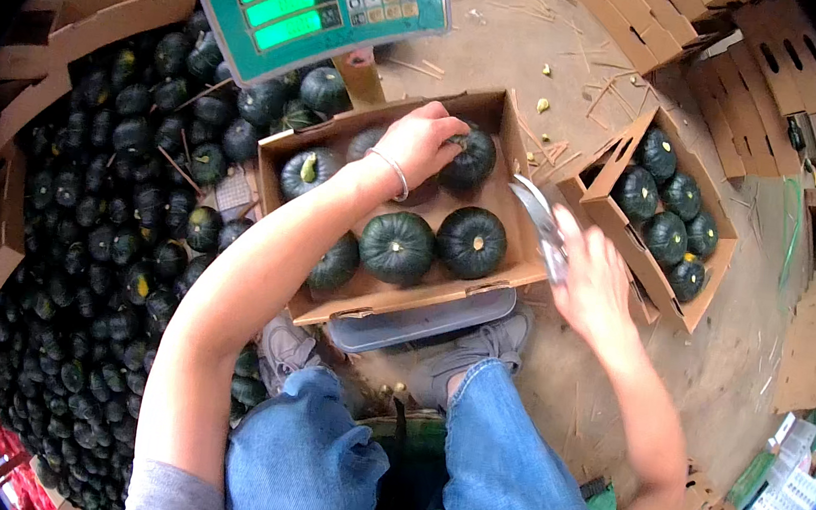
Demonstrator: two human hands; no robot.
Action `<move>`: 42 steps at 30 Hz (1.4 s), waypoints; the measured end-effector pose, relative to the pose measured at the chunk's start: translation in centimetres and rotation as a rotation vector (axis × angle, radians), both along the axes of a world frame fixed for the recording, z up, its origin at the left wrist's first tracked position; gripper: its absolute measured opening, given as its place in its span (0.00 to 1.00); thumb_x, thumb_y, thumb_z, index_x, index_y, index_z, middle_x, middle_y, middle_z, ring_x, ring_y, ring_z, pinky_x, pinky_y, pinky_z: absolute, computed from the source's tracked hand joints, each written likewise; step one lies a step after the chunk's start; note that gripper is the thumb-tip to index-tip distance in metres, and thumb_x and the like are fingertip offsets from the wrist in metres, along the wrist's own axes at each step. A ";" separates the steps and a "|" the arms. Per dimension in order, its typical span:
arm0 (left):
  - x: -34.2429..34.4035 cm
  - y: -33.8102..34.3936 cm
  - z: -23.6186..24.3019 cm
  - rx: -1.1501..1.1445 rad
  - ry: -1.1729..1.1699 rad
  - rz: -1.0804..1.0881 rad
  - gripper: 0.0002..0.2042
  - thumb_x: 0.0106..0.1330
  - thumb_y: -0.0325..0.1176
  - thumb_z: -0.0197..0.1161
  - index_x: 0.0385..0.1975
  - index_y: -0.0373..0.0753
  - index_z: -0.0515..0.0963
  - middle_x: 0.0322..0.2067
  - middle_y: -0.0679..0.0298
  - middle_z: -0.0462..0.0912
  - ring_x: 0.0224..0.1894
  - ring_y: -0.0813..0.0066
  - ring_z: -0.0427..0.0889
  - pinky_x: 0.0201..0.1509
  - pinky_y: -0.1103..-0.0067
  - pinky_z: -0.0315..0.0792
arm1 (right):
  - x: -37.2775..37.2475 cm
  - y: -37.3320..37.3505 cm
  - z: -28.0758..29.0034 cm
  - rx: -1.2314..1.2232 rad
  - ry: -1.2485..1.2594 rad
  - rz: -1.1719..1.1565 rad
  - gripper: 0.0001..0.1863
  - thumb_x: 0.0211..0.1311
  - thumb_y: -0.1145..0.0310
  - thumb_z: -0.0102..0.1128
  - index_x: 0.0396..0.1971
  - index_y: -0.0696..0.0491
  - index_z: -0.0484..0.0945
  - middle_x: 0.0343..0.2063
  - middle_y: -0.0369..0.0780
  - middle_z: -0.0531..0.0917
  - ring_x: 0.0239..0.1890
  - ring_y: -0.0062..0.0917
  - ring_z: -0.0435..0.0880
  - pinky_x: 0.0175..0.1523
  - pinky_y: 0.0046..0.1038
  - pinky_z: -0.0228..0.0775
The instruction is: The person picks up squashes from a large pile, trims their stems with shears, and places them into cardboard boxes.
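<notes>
Pumpkin (473,165): box (521,253), far right corner | left hand (420,146) nearer, curled at top, grip unclear | right hand (590,281) clasps shears (539,220), right edge

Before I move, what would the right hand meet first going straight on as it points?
Probably the squash at the left hand, met by the right hand's metal clippers; height is unclear, so the box wall could come first.

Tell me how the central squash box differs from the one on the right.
The central box has the left hand at one of its squashes; no hand is inside the right-hand box. More bare base shows in the central box than in the right-hand box. Both are open brown cardboard and hold dark green squashes.
</notes>
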State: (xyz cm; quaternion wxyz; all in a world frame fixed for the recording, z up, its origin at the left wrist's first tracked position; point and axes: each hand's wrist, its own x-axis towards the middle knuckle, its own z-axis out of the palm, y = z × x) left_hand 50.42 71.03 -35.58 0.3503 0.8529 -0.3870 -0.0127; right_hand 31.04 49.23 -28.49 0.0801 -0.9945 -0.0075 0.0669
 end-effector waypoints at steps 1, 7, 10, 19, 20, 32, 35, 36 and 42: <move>-0.1 -0.8 -0.3 -0.017 0.007 -0.013 0.10 0.54 0.28 0.63 0.36 0.39 0.80 0.32 0.55 0.77 0.36 0.55 0.78 0.42 0.69 0.74 | 1.6 0.2 0.0 -0.084 0.003 0.027 0.41 0.45 0.74 0.62 0.63 0.43 0.56 0.39 0.49 0.71 0.40 0.43 0.74 0.45 0.42 0.67; 1.0 -0.3 -0.8 -0.044 0.014 -0.049 0.06 0.55 0.29 0.62 0.32 0.38 0.80 0.29 0.56 0.79 0.34 0.55 0.79 0.40 0.69 0.74 | 7.4 3.4 -1.5 -0.421 -0.008 0.146 0.36 0.50 0.72 0.58 0.63 0.41 0.59 0.39 0.46 0.73 0.42 0.39 0.74 0.43 0.42 0.65; 2.1 0.2 -0.9 0.003 0.036 -0.064 0.06 0.55 0.29 0.62 0.31 0.38 0.80 0.30 0.55 0.80 0.35 0.55 0.79 0.41 0.69 0.74 | 8.6 4.2 -2.3 -0.479 -0.030 0.208 0.33 0.53 0.70 0.56 0.62 0.42 0.61 0.37 0.45 0.74 0.39 0.38 0.75 0.41 0.40 0.66; 3.6 -0.4 -0.2 0.008 0.606 0.159 0.08 0.61 0.32 0.60 0.33 0.35 0.81 0.21 0.62 0.81 0.24 0.76 0.81 0.30 0.80 0.75 | 10.1 6.5 -1.9 -0.323 0.159 0.199 0.29 0.50 0.72 0.58 0.54 0.60 0.62 0.30 0.51 0.80 0.32 0.39 0.84 0.36 0.37 0.78; 3.7 0.0 0.1 -0.141 0.661 0.181 0.08 0.61 0.32 0.59 0.34 0.35 0.81 0.24 0.62 0.82 0.27 0.76 0.81 0.32 0.80 0.76 | 10.1 6.8 -1.6 -0.253 0.232 0.150 0.29 0.47 0.73 0.59 0.52 0.57 0.62 0.30 0.51 0.80 0.32 0.42 0.83 0.35 0.40 0.77; -1.1 17.2 2.9 -0.054 0.388 0.418 0.07 0.59 0.27 0.58 0.35 0.34 0.79 0.28 0.65 0.78 0.29 0.77 0.76 0.36 0.80 0.72 | 7.4 10.9 -1.6 -0.178 -0.073 0.333 0.36 0.44 0.74 0.61 0.59 0.47 0.63 0.33 0.45 0.73 0.35 0.38 0.76 0.37 0.38 0.67; -2.0 17.1 1.7 0.119 0.043 0.350 0.07 0.56 0.30 0.61 0.34 0.37 0.80 0.29 0.55 0.79 0.33 0.60 0.80 0.39 0.73 0.74 | 8.3 13.4 -2.4 -0.163 -0.121 0.408 0.33 0.45 0.73 0.59 0.57 0.48 0.65 0.32 0.44 0.73 0.34 0.36 0.75 0.36 0.39 0.67; -1.6 17.2 1.4 0.166 0.011 0.337 0.07 0.55 0.30 0.62 0.32 0.37 0.79 0.30 0.54 0.79 0.35 0.56 0.80 0.39 0.71 0.74 | 8.7 14.6 -2.6 -0.172 -0.127 0.422 0.33 0.44 0.73 0.60 0.56 0.47 0.67 0.32 0.43 0.73 0.34 0.35 0.75 0.35 0.37 0.66; 0.1 15.8 0.5 0.274 0.091 0.394 0.06 0.52 0.33 0.62 0.24 0.39 0.80 0.27 0.56 0.82 0.32 0.57 0.81 0.38 0.69 0.75 | 10.3 19.3 -3.6 -0.387 -0.190 0.455 0.28 0.52 0.69 0.55 0.57 0.46 0.67 0.33 0.42 0.74 0.34 0.33 0.75 0.35 0.37 0.65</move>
